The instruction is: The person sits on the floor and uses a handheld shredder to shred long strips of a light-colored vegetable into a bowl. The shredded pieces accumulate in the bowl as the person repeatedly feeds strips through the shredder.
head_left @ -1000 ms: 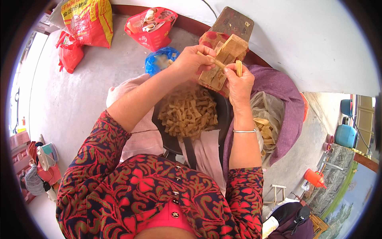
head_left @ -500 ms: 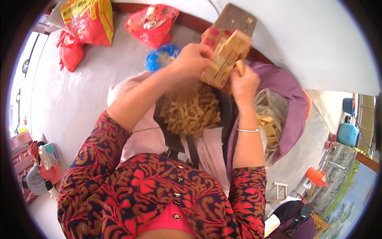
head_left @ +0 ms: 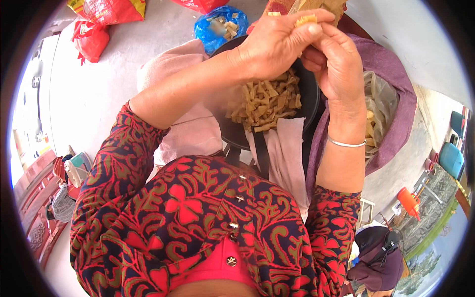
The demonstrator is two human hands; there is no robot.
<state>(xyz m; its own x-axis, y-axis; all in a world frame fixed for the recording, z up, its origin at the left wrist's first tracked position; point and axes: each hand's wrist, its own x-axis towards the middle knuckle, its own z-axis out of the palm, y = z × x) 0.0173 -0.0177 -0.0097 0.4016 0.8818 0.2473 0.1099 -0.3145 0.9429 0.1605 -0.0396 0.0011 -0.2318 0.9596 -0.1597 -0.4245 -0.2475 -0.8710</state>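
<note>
My left hand (head_left: 274,47) and my right hand (head_left: 341,62) meet in front of a wooden block (head_left: 297,7) at the top. A small yellowish strip (head_left: 306,20) shows between the left thumb and fingers, which are closed on it. My right fingers are curled in beside the left thumb; what they grip is mostly hidden. Beneath the hands sits a dark round pan (head_left: 311,96) with a heap of brown cut strips (head_left: 267,106) in it. A pink cloth (head_left: 289,143) hangs over its near edge.
Right of the pan, a purple cloth (head_left: 396,99) surrounds a clear plastic bag (head_left: 378,99) with yellowish pieces. A blue bag (head_left: 208,29) with pale pieces lies beyond the pan. Red bags (head_left: 91,42) stand far left. A pink towel (head_left: 183,133) lies left of the pan.
My hands have come together from either side of the wooden block and now sit nearer to me. The view has shifted, so the block shows only at the top edge.
</note>
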